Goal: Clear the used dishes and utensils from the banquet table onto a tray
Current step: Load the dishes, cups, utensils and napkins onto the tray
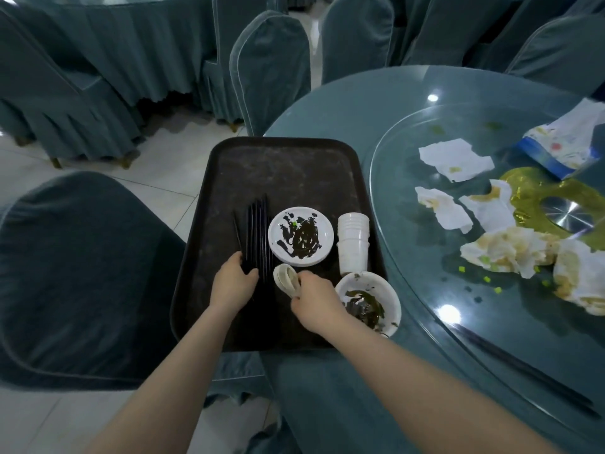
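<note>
Nearest, the right hand (312, 294) is closed around a stack of pale spoons (287, 279), their bowls jutting out to the left over the dark tray (281, 165); the left hand (234, 285) rests its curled fingers on the near ends of a bundle of black chopsticks (258, 237) lying lengthwise on the tray; just right of the right hand sits a white bowl (368, 304) with dark leftovers at the tray's near right corner; beyond it stand stacked white cups (353, 240); left of them lies a sauce-smeared white plate (300, 235); farther right, on the glass turntable (409, 224), lie crumpled stained napkins (455, 158) and a yellow spill (537, 188); one more pair of chopsticks (523, 368) lies on the table's near right.
</note>
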